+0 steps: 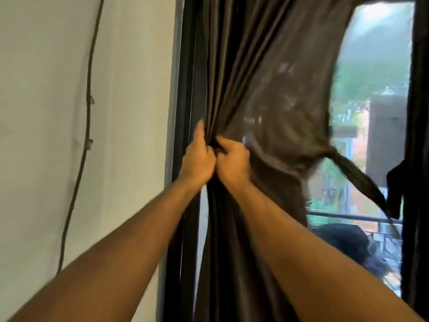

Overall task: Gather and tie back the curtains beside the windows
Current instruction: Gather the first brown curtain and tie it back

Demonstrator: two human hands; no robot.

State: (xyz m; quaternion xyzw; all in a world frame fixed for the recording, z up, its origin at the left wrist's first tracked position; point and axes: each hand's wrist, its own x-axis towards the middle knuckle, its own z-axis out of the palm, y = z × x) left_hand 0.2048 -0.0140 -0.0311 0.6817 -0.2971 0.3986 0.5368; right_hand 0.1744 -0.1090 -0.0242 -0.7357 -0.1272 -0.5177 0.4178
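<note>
A dark brown curtain [260, 73] hangs in front of the window [376, 66], bunched into folds at mid-height. My left hand [197, 159] grips the gathered folds at the curtain's left edge, thumb pointing up. My right hand [233, 159] is closed on the same bunch, touching the left hand. A narrow dark strip of fabric [357, 175], blurred, trails from the bunch down to the right across the glass. Below the hands the curtain falls in loose pleats.
A pale wall [69, 135] with a thin black cable [87, 117] clipped to it is at the left. The dark window frame [185, 77] runs beside the curtain. Another dark curtain [417, 135] hangs at the right edge. A railing [348, 217] shows outside.
</note>
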